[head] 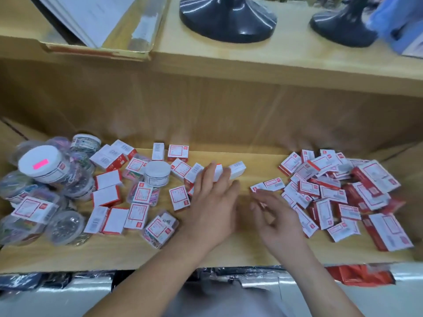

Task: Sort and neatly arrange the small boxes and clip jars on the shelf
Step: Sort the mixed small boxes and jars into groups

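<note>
**A:** Left hand (212, 202), status?
**B:** Centre of frame. Fingers curled round one small box (218, 173), white with a red edge, at the right end of the scattered lot.
**A:** Right hand (278, 218)?
**B:** Just right of the left, not touching it. Fingers loose and spread, motion-blurred, nothing seen held. Fingertips lie near two flat boxes (269, 186) at the heap's left edge.
**A:** Stock on the shelf (242, 250)?
**B:** Scattered boxes (137, 213) lie left of centre, mixed faces up. One white-lidded jar (158, 173) stands upright among them. Clip jars (41, 167) are bunched at far left, several on their sides, the tallest with a pink sticker on its lid. At right is a dense heap of boxes (343, 191), overlapping, with larger red ones at its outer edge.
**A:** Above?
**B:** Upper shelf (286, 56), top of frame, carrying two black round bases (229, 19).
</note>
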Available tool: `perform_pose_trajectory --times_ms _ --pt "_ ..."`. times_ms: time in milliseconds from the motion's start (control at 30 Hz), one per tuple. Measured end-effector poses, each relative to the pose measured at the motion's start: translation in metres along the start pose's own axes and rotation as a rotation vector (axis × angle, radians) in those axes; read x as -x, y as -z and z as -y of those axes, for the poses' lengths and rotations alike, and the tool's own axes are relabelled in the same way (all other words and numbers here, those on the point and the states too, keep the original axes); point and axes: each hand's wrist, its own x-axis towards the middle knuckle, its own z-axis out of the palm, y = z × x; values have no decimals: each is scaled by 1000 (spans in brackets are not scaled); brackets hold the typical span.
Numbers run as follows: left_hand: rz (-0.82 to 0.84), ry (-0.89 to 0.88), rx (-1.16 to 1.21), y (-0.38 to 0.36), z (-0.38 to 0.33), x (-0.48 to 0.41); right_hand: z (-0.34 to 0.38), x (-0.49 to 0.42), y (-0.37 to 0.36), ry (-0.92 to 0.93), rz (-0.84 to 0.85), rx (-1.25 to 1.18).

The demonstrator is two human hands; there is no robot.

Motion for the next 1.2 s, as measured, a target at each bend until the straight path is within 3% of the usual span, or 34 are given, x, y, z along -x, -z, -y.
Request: perform_pose_trajectory --times_ms 100,200,333,467,733,833,933,1200 --pt "137 -46 -159 -19 2 -19 -11 9 24 -57 -115 47" --pt "110 -24 -196 -27 9 -26 -28 22 58 -143 -227 63" --pt "4 -99 -51 -34 -21 -40 -58 41 111 -236 -431 90" --pt "54 -237 126 -60 -92 -51 -102 48 168 -227 -541 216" --pt "205 -327 190 -99 -213 -115 -156 33 222 -404 -252 342" --pt "242 -337 99 -111 -244 -160 -168 28 221 -359 -243 438" --pt "351 -335 -21 -127 -256 -183 -179 31 226 -393 -290 303" --pt "184 -302 -72 -127 -237 -162 -189 33 227 -351 -205 178"
